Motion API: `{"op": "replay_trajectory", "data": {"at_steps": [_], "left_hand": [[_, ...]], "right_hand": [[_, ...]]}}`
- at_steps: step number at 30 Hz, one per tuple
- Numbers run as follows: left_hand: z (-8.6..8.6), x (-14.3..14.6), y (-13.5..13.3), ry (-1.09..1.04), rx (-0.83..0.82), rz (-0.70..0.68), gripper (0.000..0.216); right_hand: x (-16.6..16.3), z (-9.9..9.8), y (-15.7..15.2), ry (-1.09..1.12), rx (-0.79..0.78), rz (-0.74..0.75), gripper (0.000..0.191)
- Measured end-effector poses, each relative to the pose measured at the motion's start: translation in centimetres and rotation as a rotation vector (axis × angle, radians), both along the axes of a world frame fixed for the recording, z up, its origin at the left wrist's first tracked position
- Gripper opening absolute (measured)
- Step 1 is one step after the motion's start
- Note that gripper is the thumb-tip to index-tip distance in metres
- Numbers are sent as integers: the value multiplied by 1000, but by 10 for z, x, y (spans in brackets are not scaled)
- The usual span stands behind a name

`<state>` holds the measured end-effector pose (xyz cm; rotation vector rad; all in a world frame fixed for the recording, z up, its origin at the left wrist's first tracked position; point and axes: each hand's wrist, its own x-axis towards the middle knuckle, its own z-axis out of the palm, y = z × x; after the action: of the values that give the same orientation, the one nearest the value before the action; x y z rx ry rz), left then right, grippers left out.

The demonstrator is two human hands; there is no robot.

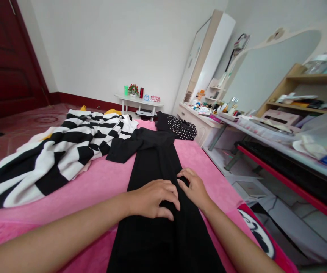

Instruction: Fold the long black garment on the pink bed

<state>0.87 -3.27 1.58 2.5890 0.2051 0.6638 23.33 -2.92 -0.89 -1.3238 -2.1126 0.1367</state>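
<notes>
Black garment pressed flat on the bed by both hands.

The left hand [152, 198] and right hand [194, 188] are laid palm-down, fingers loosely spread and gripping nothing, on the long black garment [154, 159], fingertips nearly touching. The garment is stretched along the pink bed [95, 185] from 6 toward 12 o'clock. A black-and-white striped cloth [63, 151] is seen at 10 o'clock (partly overlapping a black sleeve), a polka-dot piece [183, 129] at 1 o'clock, and a cluttered counter [265, 132] at 3 o'clock.
</notes>
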Motion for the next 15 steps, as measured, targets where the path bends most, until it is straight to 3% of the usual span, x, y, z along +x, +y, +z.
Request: {"op": "replay_trajectory", "data": {"at_steps": [7, 15], "left_hand": [[3, 5, -13, 51, 65, -19, 15], [0, 5, -12, 128, 165, 102, 12]], "right_hand": [[0, 0, 1, -4, -6, 2, 10], [1, 0, 0, -4, -5, 11, 13]]}}
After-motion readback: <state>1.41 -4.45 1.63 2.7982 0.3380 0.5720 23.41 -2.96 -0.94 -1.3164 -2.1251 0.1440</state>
